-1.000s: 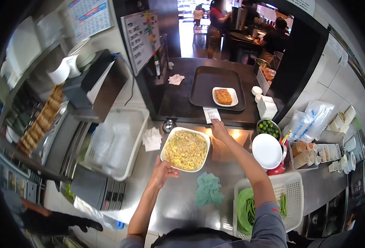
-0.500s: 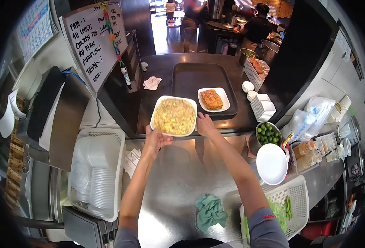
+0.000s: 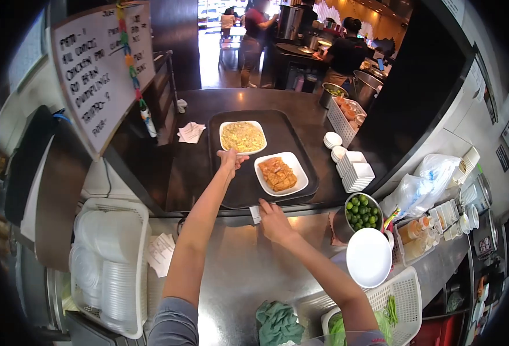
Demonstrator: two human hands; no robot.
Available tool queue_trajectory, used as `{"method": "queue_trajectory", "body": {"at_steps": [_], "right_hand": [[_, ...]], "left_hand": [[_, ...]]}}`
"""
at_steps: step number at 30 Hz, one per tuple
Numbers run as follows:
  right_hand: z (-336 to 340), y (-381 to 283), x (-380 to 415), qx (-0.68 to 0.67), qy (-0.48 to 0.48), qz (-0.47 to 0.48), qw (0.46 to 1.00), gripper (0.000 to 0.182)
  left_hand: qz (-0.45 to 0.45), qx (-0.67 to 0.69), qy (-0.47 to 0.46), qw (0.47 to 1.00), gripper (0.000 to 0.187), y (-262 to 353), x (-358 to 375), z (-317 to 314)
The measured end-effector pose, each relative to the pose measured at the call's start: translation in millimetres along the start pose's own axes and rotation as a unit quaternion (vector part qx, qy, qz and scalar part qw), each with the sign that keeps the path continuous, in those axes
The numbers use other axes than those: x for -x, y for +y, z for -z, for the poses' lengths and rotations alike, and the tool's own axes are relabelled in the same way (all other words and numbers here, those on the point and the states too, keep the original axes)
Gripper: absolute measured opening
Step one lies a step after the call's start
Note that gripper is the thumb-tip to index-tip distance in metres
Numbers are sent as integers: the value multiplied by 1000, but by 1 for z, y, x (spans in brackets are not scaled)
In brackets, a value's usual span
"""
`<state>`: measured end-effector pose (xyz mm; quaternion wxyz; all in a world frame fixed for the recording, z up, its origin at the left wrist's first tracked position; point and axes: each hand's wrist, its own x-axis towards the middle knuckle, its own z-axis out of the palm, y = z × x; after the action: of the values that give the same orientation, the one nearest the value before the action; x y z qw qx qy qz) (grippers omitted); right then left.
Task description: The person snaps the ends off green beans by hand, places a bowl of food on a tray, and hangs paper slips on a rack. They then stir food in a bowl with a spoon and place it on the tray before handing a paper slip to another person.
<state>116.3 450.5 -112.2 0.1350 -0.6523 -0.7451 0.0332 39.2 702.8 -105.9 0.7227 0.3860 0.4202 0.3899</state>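
Note:
A white square bowl of yellow fried rice (image 3: 243,136) is over the left part of a dark tray (image 3: 292,135). My left hand (image 3: 231,160) grips the bowl's near edge. To its right, a white bowl with a browned, crisp-looking piece of food (image 3: 279,174) rests on the tray. My right hand (image 3: 273,221) is just below the tray's front edge, its fingers pinching a small white paper slip (image 3: 255,214).
A crumpled paper (image 3: 191,132) lies left of the tray. Stacked white dishes (image 3: 355,172), a pot of green limes (image 3: 362,211) and a white bowl (image 3: 369,258) stand right. Plastic containers fill a basket (image 3: 142,271) at left. A green cloth (image 3: 279,324) lies near. Other people stand beyond the counter.
My left hand has carried the rice bowl forward, onto or just over the tray's left part. The view has shifted, and the paper slip in my right hand shows more clearly.

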Motion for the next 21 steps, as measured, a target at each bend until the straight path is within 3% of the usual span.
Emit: {"method": "queue_trajectory", "body": {"at_steps": [4,8,9,10,12,14,16,17,18,19,20,21], "right_hand": [[3,2,-1,3,-28,-5,1000,43],[3,2,-5,-51,-35,-24,998,41],[4,-1,-3,-45,-15,-20,999,37],[4,-5,-4,-40,-28,-16,999,35],[11,-6,-4,-25,-47,-22,998,31],[47,-19,-10,-54,-43,-51,996,19],[86,-14,-34,-73,-8,-188,979,13],[100,8,-38,-64,54,-147,986,13],[125,17,-50,5,63,-261,963,12],[117,57,-60,110,133,-278,945,13],[112,95,-64,189,221,-279,915,15],[123,116,-59,225,164,-323,905,19]], "left_hand": [[12,12,45,999,29,-21,-33,-19],[42,-36,-70,996,32,-26,-26,-5],[57,-4,-149,987,54,-20,-23,4],[61,-26,-57,996,61,-23,-17,-1],[22,-139,38,989,70,-1,42,-21],[-113,-208,48,970,75,-9,76,-19],[-277,-293,55,914,75,-36,105,-4],[-290,-365,57,883,70,-37,138,-6],[-352,-441,51,824,66,-57,146,2],[-367,-558,91,738,63,-80,153,7],[-390,-599,94,693,62,-90,159,14],[-410,-637,98,645,61,-96,162,21]]}}
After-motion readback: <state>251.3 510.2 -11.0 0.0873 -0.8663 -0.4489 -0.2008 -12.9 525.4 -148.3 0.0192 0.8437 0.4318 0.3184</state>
